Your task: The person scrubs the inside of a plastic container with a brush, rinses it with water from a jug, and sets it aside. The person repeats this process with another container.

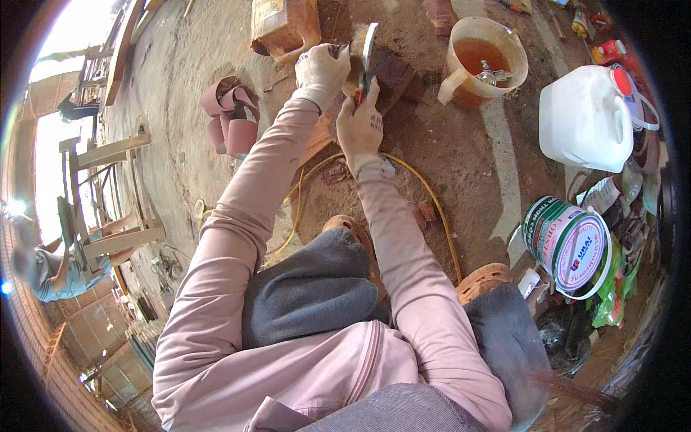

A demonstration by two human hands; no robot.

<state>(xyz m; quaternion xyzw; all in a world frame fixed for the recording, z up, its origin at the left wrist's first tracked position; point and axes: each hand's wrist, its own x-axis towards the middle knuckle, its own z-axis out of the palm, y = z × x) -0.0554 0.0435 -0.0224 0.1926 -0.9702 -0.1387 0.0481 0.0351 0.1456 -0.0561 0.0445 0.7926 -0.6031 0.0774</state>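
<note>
a dusty dirt floor (475, 151) carries everything. on it stand a plastic jug (481, 61), a white canister (584, 119) and a tin can (570, 245). a yellow hose (432, 201) lies across it.

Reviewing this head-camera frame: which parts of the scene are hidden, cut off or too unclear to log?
- Dark wooden piece, head view: mostly covered by the gloved left hand and bare right hand.
- Brush: its handle is hidden in the right hand.
- Plastic pitcher: the metal object in the brown liquid is too small to identify.
- Clutter beside the tin can: bent and darkened by the fisheye rim.
- Person at left: blurred, cut by the rim.
</note>
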